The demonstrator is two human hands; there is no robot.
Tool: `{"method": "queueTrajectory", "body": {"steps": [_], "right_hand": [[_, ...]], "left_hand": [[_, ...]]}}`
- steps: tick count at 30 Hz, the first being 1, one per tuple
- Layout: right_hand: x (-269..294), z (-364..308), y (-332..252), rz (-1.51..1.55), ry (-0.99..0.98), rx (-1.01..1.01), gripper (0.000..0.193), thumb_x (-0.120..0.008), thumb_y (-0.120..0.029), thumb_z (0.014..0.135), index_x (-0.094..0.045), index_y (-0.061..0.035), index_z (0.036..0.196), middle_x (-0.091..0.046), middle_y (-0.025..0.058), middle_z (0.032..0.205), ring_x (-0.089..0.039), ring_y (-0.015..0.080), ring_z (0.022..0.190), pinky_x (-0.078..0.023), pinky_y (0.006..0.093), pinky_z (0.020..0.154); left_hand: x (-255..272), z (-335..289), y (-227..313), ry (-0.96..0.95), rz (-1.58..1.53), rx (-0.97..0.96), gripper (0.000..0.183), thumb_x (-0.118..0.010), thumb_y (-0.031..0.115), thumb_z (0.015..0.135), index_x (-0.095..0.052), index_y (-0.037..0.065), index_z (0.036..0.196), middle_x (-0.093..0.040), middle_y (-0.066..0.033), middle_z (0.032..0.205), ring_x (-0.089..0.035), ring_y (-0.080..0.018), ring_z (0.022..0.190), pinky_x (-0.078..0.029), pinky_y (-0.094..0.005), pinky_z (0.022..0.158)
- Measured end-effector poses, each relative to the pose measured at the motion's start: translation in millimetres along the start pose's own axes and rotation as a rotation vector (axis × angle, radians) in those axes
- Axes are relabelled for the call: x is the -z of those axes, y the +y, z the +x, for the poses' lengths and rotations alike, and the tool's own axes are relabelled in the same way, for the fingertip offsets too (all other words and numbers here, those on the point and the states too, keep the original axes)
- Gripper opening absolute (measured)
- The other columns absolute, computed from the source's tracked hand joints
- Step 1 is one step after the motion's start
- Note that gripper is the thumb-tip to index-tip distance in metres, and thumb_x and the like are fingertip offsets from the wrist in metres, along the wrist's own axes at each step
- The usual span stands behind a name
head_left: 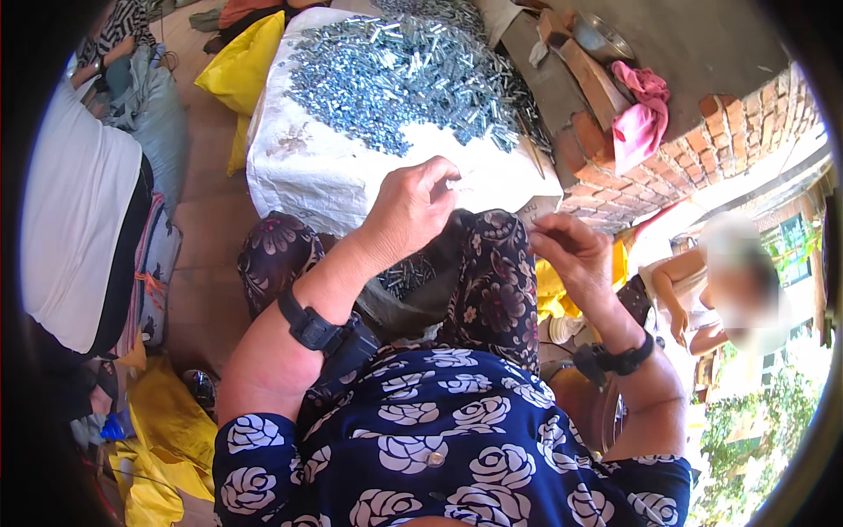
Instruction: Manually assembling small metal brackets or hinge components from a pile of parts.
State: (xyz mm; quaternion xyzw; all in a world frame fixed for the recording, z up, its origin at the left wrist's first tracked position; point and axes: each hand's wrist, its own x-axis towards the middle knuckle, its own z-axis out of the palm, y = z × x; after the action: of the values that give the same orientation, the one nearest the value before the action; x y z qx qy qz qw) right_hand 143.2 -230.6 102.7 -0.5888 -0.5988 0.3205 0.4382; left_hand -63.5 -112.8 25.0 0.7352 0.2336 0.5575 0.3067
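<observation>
My left hand (pixel 408 209) is raised over the near edge of a table draped in white sheeting (pixel 303 180). Its thumb and fingers pinch a small, pale, shiny piece (pixel 453 184). To the right, above my knee, my right hand (pixel 580 256) is curled with thumb and forefinger close together; I cannot make out whether anything is between them. A broad heap of small silvery metal pieces (pixel 395 79), some like short tubes, covers the far part of the table. Between my knees, more small metal pieces (pixel 408 277) lie in a dark bag or cloth, partly hidden by my left arm.
A low brick wall (pixel 632 198) runs along the right, bearing loose bricks, a metal bowl (pixel 601 37) and a pink cloth (pixel 645 110). Yellow sacks (pixel 250 66) stand left of the table. One person in white sits close at left, another person (pixel 672 290) at right.
</observation>
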Motion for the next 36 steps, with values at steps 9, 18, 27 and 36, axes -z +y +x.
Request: {"method": "queueTrajectory", "body": {"steps": [9,18,27,36], "right_hand": [[-68.5,57.3,21.0,0.273,-0.117,0.021,0.028,-0.069,-0.007,0.084,-0.061,0.0010,0.109,-0.064,0.0019,0.093,-0.057,0.0072,0.086,-0.047,0.0210,0.077],[-60.3,74.6,40.4,0.236,-0.103,0.048,0.016,-0.063,-0.003,0.087,-0.067,0.0020,0.102,-0.064,0.0028,0.092,-0.056,0.0075,0.086,-0.045,0.0205,0.078],[-48.2,75.4,57.5,0.320,-0.134,-0.001,0.017,-0.061,-0.002,0.087,-0.067,0.0026,0.102,-0.064,0.0035,0.094,-0.056,0.0087,0.088,-0.044,0.0212,0.079],[-45.3,75.4,78.2,0.543,-0.141,-0.166,0.019,-0.059,-0.005,0.085,-0.067,0.0045,0.100,-0.064,0.0030,0.091,-0.056,0.0094,0.084,-0.042,0.0226,0.078]], "left_hand": [[1.4,3.1,-5.4,-0.011,0.124,-0.056,0.020,-0.064,-0.007,0.074,-0.054,0.002,0.090,-0.060,-0.0118,0.075,-0.062,-0.0252,0.063,-0.047,-0.0319,0.054],[-4.8,12.1,-10.1,-0.106,0.083,0.021,0.018,-0.063,-0.007,0.075,-0.056,0.001,0.090,-0.062,-0.0124,0.079,-0.062,-0.0263,0.064,-0.047,-0.0315,0.055],[-13.3,11.7,-15.5,-0.243,-0.098,0.181,0.008,-0.060,-0.002,0.084,-0.059,-0.002,0.092,-0.064,-0.0072,0.079,-0.059,-0.0114,0.063,-0.046,-0.0243,0.053],[-11.4,19.4,-14.2,-0.359,-0.481,0.603,0.003,-0.060,0.003,0.088,-0.061,0.000,0.089,-0.063,-0.0037,0.075,-0.057,-0.0045,0.063,-0.045,-0.0173,0.050]]}}
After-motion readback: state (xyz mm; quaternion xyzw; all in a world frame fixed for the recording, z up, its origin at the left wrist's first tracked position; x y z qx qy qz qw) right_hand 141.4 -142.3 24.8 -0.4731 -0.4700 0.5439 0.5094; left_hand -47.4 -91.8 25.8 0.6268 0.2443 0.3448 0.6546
